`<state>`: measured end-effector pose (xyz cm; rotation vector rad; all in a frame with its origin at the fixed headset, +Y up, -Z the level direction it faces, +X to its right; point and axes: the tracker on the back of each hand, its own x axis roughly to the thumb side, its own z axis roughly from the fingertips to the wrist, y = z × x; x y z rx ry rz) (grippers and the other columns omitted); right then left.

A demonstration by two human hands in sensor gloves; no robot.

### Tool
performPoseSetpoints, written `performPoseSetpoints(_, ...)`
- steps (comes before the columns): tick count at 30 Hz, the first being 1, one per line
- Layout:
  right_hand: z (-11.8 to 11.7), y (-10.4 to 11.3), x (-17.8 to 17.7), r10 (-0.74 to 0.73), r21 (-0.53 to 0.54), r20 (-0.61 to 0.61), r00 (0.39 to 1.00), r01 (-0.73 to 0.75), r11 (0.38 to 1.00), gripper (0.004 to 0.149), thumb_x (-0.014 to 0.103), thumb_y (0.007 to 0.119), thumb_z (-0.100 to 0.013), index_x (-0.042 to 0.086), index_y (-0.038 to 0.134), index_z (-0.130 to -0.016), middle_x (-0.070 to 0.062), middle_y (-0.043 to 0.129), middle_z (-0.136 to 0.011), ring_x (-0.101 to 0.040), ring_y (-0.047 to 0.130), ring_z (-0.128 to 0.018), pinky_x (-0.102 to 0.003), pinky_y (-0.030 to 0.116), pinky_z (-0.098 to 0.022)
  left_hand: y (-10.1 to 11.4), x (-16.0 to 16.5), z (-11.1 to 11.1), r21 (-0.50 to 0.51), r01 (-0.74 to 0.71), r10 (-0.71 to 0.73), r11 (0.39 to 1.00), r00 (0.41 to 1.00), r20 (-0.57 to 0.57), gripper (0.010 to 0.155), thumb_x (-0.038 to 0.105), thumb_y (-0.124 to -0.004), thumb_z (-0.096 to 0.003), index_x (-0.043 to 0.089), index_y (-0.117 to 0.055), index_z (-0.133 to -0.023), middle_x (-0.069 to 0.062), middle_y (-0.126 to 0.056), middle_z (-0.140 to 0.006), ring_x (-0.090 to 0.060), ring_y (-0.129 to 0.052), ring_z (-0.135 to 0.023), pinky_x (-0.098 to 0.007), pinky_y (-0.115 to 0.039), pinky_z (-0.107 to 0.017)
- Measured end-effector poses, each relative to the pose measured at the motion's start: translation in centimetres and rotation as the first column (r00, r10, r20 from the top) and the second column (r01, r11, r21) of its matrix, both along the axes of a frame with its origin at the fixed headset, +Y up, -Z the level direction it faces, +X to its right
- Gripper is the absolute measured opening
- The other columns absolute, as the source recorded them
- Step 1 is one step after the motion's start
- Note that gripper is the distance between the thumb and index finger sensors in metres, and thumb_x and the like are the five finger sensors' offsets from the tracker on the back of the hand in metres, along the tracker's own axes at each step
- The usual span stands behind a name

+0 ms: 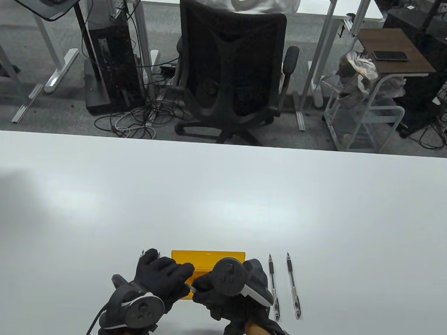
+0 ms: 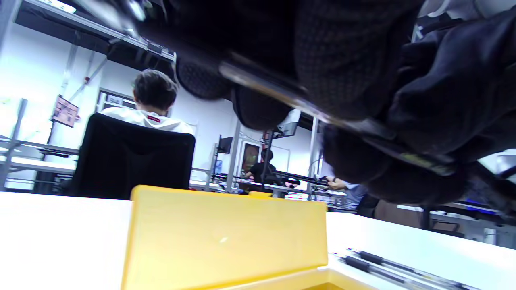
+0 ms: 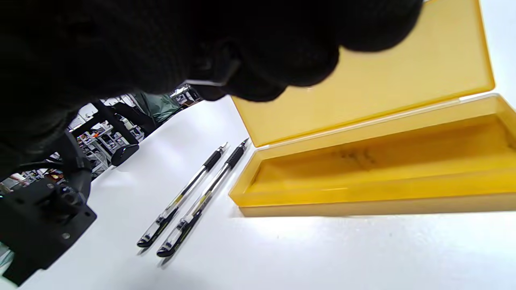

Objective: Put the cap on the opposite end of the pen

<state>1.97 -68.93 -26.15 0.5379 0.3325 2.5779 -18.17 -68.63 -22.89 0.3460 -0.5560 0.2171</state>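
From above, the left hand [image 1: 161, 279] and right hand [image 1: 223, 288] meet over the near edge of the yellow case [image 1: 205, 255], hiding most of it; only a sliver of pen [image 1: 190, 288] shows between them. The left wrist view shows that pen [image 2: 306, 108] pinched across the left fingers [image 2: 342, 60], its right end buried in the right glove. How the right hand grips, I cannot tell. The right wrist view alone shows the case [image 3: 363, 169] open. Two pens [image 1: 285, 287] lie at 3 o'clock of it.
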Motion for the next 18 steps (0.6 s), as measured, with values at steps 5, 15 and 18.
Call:
performPoseSetpoints(5, -0.4, 1.8, 3.0, 0.096, 0.159, 0.287, 0.953, -0.146, 0.977, 0.047, 0.036, 0.083, -0.042, 0.007, 0.09, -0.079, -0.01, 0.097, -0.057, -0.012, 0.095, -0.027, -0.033, 0.085, -0.024, 0.1, -3.0, -0.7, -0.024, -0.093, 0.089, 0.995, 0.986, -0.142, 0.067, 0.04, -0.082, -0.0525, 0.011, -0.06, -0.109, -0.018, -0.076, -0.105, -0.043, -0.068, -0.092, -0.074, -0.042, -0.069)
performPoseSetpoints(15, -2.5, -2.6, 5.7, 0.612, -0.292, 0.435, 0.66, -0.54, 0.789, 0.05, 0.033, 0.089, -0.043, 0.0, 0.09, -0.079, -0.013, 0.105, -0.051, -0.009, 0.099, -0.018, -0.031, 0.088, -0.017, -0.5, -2.7, -1.1, -0.06, -0.046, 0.035, 0.997, 0.985, -0.169, 0.061, 0.036, -0.079, -0.0537, 0.012, -0.065, -0.107, -0.018, -0.081, -0.101, -0.042, -0.073, -0.089, -0.074, -0.043, -0.068)
performPoseSetpoints(18, -2.7, -4.2, 5.4, 0.673, -0.383, 0.352, 0.651, -0.556, 0.738, 0.05, 0.033, 0.089, -0.043, 0.0, 0.089, -0.079, -0.013, 0.105, -0.052, -0.01, 0.099, -0.019, -0.032, 0.087, -0.018, -0.6, -3.1, -1.2, -0.061, -0.064, 0.052, 0.996, 0.982, -0.181, 0.06, 0.037, -0.08, -0.0537, 0.012, -0.065, -0.107, -0.018, -0.082, -0.101, -0.042, -0.074, -0.088, -0.074, -0.044, -0.068)
